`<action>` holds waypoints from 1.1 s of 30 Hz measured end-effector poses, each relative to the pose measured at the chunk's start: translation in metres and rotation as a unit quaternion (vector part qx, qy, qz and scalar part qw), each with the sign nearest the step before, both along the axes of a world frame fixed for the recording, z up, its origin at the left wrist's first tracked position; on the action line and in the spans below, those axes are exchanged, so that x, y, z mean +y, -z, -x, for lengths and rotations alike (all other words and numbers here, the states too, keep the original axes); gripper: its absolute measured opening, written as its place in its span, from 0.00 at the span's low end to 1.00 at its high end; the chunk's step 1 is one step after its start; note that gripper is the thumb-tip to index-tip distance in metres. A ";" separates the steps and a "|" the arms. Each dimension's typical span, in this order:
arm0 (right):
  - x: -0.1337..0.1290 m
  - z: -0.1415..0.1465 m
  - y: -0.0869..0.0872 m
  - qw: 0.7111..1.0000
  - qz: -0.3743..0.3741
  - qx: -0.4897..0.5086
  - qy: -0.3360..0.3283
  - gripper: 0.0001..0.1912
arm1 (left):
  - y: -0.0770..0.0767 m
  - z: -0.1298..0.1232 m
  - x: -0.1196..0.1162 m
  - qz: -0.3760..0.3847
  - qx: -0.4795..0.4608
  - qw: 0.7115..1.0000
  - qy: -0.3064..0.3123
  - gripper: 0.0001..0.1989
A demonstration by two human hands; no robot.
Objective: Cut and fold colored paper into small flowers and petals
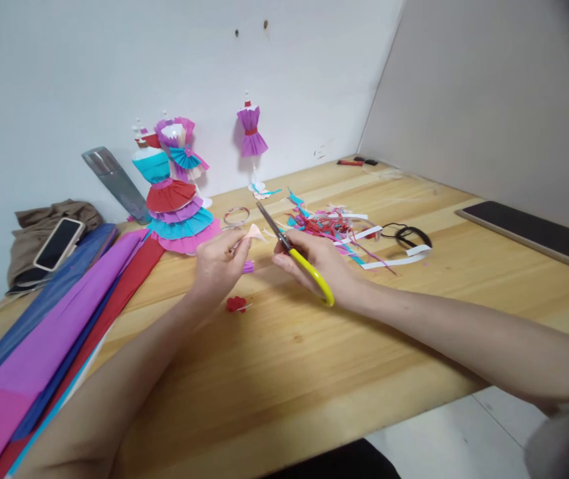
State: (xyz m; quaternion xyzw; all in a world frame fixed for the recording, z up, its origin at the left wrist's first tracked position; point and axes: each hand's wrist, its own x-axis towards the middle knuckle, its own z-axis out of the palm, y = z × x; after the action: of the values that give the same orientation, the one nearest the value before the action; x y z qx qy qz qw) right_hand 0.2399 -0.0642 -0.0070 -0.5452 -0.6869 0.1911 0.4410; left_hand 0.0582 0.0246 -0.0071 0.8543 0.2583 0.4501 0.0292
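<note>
Between the thumb and fingers of my left hand is pinched a small pale peach piece of paper. My right hand is wrapped round scissors with yellow handles; their blades point up and left, apart from the paper, and look closed. A red flower-shaped paper piece lies on the table below my left hand, with a thin pale strip on it. Partly hidden behind that hand is a small purple paper piece.
Mini mannequins in paper dresses stand at the back left, another in purple by the wall. Paper scraps lie beyond my right hand, near a black band. Paper rolls and a phone are left, a dark tablet-like slab right.
</note>
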 end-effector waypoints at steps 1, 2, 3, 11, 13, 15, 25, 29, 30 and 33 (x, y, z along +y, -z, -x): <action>0.000 -0.001 0.000 1.000 -0.014 0.007 0.008 0.12 | 0.000 0.000 0.000 0.011 -0.003 1.000 0.001 0.10; 0.001 -0.002 -0.001 0.999 -0.026 0.015 0.012 0.12 | -0.001 0.000 0.000 0.011 -0.003 1.000 0.003 0.10; 0.002 -0.004 -0.001 0.999 -0.033 0.020 0.014 0.13 | -0.001 0.000 0.001 0.005 0.000 1.000 0.004 0.10; 0.021 -0.023 -0.004 0.972 0.033 -0.211 0.094 0.14 | -0.001 0.000 -0.003 -0.018 0.000 0.999 0.048 0.12; 0.021 -0.024 -0.001 0.958 0.074 -0.266 0.081 0.19 | -0.003 0.001 -0.004 -0.027 0.000 0.998 0.056 0.12; 0.020 -0.023 0.003 0.941 0.106 -0.316 0.063 0.24 | -0.004 0.002 -0.003 -0.048 0.018 0.997 0.058 0.13; 0.014 -0.020 -0.002 0.962 -0.051 -0.268 0.030 0.23 | 0.008 0.000 0.006 -0.110 0.124 0.986 0.031 0.15; 0.009 -0.016 0.000 0.975 -0.128 -0.168 -0.074 0.31 | 0.012 -0.003 0.004 -0.120 0.136 0.982 0.049 0.14; 0.008 -0.015 0.002 0.975 -0.128 -0.164 -0.082 0.29 | 0.012 -0.004 0.002 -0.124 0.137 0.981 0.063 0.14; 0.006 -0.010 0.007 0.976 -0.126 -0.161 -0.069 0.16 | 0.014 -0.007 -0.003 -0.125 0.147 0.977 0.087 0.15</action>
State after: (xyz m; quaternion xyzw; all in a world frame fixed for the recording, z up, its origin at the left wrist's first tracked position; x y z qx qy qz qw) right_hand 0.2503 -0.0581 -0.0136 -0.4601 -0.8032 0.0427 0.3760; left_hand 0.0653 0.0219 -0.0206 0.9272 0.1263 0.3441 -0.0767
